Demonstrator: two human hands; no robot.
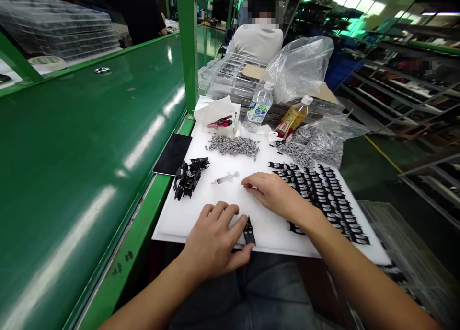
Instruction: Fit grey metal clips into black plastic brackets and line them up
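Observation:
My left hand point(217, 236) grips a small black plastic part point(249, 231) between thumb and index finger, at the front edge of the white board point(215, 210). Above the board my right hand point(266, 191) is closed in a pinch; whatever its fingertips hold, if anything, is too small to make out. Just left of those fingertips lies a syringe point(226, 178) with an orange tip. A jumbled pile of black plastic parts point(187, 179) rests on the left side. Farther back is a heap of small grey pieces point(233, 146).
Rows of black parts with grey pieces point(319, 195) cover the board's right side. Behind stand a water bottle point(259, 104), a tea bottle point(293, 116) and a bag of grey pieces point(319, 140). A tablet point(172, 153) lies beside the green conveyor point(108, 138). Two people sit beyond.

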